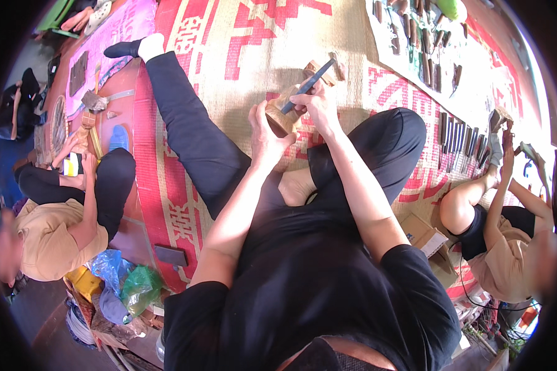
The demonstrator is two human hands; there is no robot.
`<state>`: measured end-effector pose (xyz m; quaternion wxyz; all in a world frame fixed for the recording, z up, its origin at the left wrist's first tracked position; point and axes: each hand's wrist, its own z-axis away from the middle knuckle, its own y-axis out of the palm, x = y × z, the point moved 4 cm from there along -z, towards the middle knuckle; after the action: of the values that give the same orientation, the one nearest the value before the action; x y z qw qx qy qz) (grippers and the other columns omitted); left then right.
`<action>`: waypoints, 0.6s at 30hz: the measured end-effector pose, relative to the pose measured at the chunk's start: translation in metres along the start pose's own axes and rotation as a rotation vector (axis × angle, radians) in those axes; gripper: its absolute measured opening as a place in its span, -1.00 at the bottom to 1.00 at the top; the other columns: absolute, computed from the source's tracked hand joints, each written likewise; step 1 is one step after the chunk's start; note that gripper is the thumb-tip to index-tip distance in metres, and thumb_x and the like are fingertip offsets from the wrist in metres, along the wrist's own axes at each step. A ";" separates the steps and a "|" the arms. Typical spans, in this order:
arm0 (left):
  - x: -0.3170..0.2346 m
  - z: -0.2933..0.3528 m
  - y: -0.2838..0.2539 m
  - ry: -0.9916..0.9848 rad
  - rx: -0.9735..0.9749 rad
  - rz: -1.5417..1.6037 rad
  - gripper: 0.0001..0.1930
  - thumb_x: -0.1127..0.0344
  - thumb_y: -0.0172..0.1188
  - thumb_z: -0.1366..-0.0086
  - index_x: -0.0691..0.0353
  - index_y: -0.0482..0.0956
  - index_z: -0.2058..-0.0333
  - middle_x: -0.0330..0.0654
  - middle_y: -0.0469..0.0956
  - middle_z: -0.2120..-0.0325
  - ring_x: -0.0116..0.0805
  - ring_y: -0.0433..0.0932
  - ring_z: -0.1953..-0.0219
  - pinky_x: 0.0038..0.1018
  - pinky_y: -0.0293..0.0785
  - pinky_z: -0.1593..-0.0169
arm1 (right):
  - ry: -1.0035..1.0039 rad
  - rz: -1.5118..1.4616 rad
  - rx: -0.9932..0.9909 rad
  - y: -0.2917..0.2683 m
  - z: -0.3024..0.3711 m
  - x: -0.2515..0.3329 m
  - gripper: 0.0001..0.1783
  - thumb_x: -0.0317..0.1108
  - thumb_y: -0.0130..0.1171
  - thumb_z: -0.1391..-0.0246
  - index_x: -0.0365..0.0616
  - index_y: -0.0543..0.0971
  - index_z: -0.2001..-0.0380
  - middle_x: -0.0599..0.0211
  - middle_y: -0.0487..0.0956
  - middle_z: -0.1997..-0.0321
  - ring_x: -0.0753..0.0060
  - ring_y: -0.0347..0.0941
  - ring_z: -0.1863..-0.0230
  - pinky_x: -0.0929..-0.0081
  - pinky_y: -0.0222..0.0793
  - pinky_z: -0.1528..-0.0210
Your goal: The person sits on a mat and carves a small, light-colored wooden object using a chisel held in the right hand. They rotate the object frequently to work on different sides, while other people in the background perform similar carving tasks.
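Note:
My left hand (267, 137) is closed around the near end of a light brown carved wooden piece (277, 116), thumb on one side and fingers on the other. My right hand (319, 106) grips a long, dark blue-grey bar-shaped tool (315, 80), held slantwise with one end against the wood. Whether it is a file or a blade I cannot tell. Just beyond my right hand, small wooden blocks (339, 69) lie on the mat. The wood's far side is partly hidden behind the tool and fingers.
A red and straw woven mat (235, 74) lies under my legs. At right, rows of dark-handled tools (461, 142) lie on it, with more on a pale sheet (387, 46). One person (62, 235) sits at left, another (513, 247) at right. A cardboard box (418, 232) stands near my right elbow.

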<state>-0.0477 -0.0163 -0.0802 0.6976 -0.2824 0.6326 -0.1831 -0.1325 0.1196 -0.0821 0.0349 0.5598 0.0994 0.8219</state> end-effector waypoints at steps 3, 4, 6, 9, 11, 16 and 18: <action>-0.005 0.002 -0.004 -0.076 0.049 0.054 0.01 0.36 0.45 0.18 0.11 -0.03 -0.22 0.08 0.00 -0.16 0.09 0.15 -0.21 -0.12 0.30 -0.17 | 0.018 -0.029 0.062 0.007 0.007 0.007 -0.72 -0.53 0.25 0.19 -0.19 0.40 0.36 0.39 0.46 0.54 0.58 0.38 0.57 0.63 0.36 0.47; -0.004 0.002 -0.003 -0.045 0.026 0.045 0.02 0.37 0.46 0.20 0.13 -0.03 -0.21 0.11 0.00 -0.15 0.11 0.16 -0.20 -0.12 0.30 -0.17 | 0.031 -0.048 0.097 0.008 0.008 0.006 -0.72 -0.53 0.25 0.19 -0.19 0.40 0.36 0.38 0.47 0.53 0.58 0.38 0.57 0.63 0.36 0.47; 0.000 0.003 -0.001 0.016 -0.021 0.025 0.05 0.38 0.48 0.26 0.16 -0.01 -0.20 0.16 0.01 -0.15 0.17 0.19 -0.17 -0.11 0.30 -0.15 | 0.017 -0.063 0.049 0.002 0.006 -0.002 -0.73 -0.53 0.25 0.18 -0.19 0.41 0.36 0.38 0.48 0.52 0.57 0.39 0.58 0.62 0.36 0.50; 0.001 0.000 0.002 0.006 0.019 0.017 0.02 0.35 0.46 0.18 0.12 -0.04 -0.21 0.08 -0.02 -0.17 0.09 0.17 -0.20 -0.14 0.32 -0.16 | -0.011 0.018 -0.006 -0.006 -0.005 -0.007 -0.73 -0.56 0.25 0.18 -0.19 0.42 0.36 0.39 0.49 0.53 0.56 0.41 0.60 0.61 0.36 0.54; 0.000 0.001 0.000 -0.015 0.021 -0.021 0.03 0.34 0.47 0.19 0.12 -0.04 -0.21 0.08 -0.02 -0.16 0.09 0.18 -0.19 -0.14 0.32 -0.16 | -0.035 0.015 -0.035 0.000 0.002 0.001 -0.73 -0.55 0.25 0.18 -0.19 0.42 0.36 0.40 0.49 0.54 0.57 0.40 0.60 0.61 0.36 0.55; -0.001 0.001 -0.002 -0.003 -0.013 0.033 0.03 0.39 0.48 0.25 0.16 0.00 -0.19 0.17 0.01 -0.15 0.16 0.20 -0.16 -0.13 0.30 -0.15 | 0.014 -0.041 0.039 0.006 0.007 0.004 -0.75 -0.54 0.23 0.18 -0.18 0.40 0.39 0.40 0.48 0.55 0.58 0.39 0.59 0.63 0.35 0.52; 0.000 0.001 0.003 0.006 0.005 0.015 0.02 0.36 0.47 0.22 0.14 -0.01 -0.20 0.11 0.00 -0.15 0.12 0.19 -0.17 -0.13 0.32 -0.15 | -0.015 -0.007 -0.017 -0.005 -0.004 -0.005 -0.77 -0.55 0.21 0.18 -0.17 0.39 0.41 0.40 0.48 0.55 0.58 0.39 0.59 0.64 0.35 0.52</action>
<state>-0.0470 -0.0141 -0.0825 0.6978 -0.2752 0.6363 -0.1801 -0.1349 0.1230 -0.0890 0.0430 0.5651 0.0943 0.8185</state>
